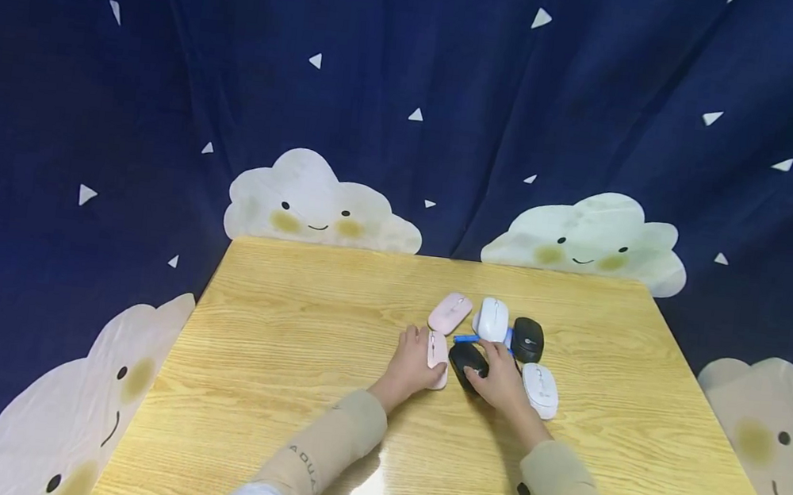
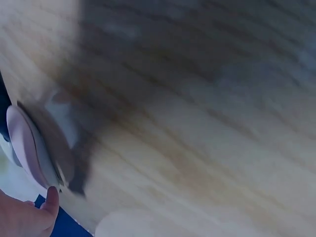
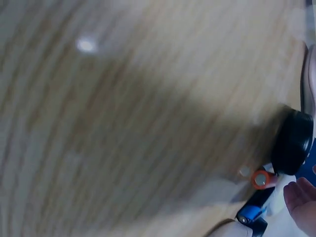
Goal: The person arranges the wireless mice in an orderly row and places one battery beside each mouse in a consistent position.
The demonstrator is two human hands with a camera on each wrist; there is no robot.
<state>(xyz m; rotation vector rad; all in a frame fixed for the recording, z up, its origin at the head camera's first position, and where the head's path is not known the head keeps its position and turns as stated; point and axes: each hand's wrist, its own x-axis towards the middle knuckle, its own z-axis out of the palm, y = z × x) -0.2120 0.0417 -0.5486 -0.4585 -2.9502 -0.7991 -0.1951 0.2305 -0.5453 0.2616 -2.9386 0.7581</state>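
Note:
At the middle of the table, my left hand (image 1: 415, 363) grips a pale pink computer mouse (image 1: 435, 355), fingers along its left side and thumb across its near end. In the left wrist view that mouse (image 2: 28, 145) shows edge-on, the thumb (image 2: 51, 198) at its end. Just right of it, my right hand (image 1: 501, 379) holds a black mouse (image 1: 464, 362) between thumb and fingers. The right wrist view shows the black mouse (image 3: 292, 143) with fingertips (image 3: 295, 196) close by; the grip is partly out of frame. Near these fingertips lie an orange-ended battery (image 3: 261, 179) and a blue one (image 3: 250, 213).
Behind the hands lie another pink mouse (image 1: 450, 313), a white mouse (image 1: 493, 318), a second black mouse (image 1: 528, 340) and a blue battery (image 1: 466, 339). A white mouse (image 1: 540, 390) sits right of my right hand. Dark blue cloth (image 1: 380, 118) hangs behind the wooden table (image 1: 290, 309).

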